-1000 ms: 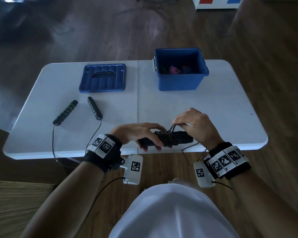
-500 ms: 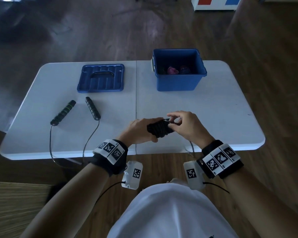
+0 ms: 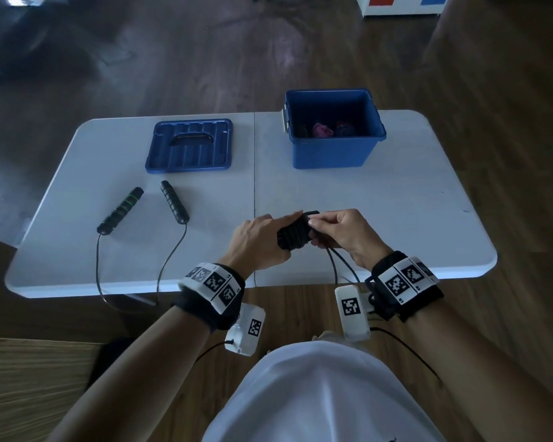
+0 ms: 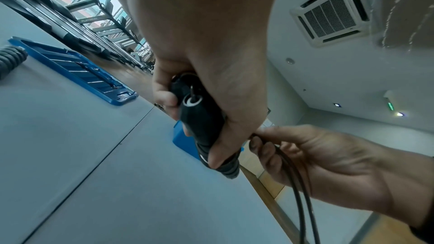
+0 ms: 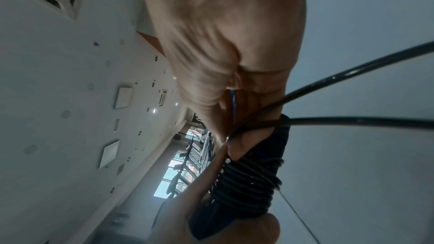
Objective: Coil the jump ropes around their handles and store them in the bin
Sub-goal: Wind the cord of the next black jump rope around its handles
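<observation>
My left hand (image 3: 262, 239) grips a pair of black jump rope handles (image 3: 292, 234) held together above the table's front edge, with black cord wound in several turns (image 5: 249, 183) round them. My right hand (image 3: 339, 231) pinches the loose cord (image 3: 336, 266) right beside the coil, and two strands trail down past the table edge. In the left wrist view the handle ends (image 4: 199, 116) show inside my fist. A second jump rope lies uncoiled at the left, with its two black handles (image 3: 122, 210) (image 3: 174, 202) on the table. The open blue bin (image 3: 332, 148) stands at the back right.
The blue bin lid (image 3: 189, 145) lies flat at the back left. Pink and dark bundles (image 3: 323, 130) sit inside the bin. The second rope's cord (image 3: 98, 282) hangs over the white table's (image 3: 396, 218) front edge. Wooden floor surrounds the table.
The handles have turned from lying sideways to pointing away from me, and both hands have closed in together. My right hand moved from above the coil to its right side.
</observation>
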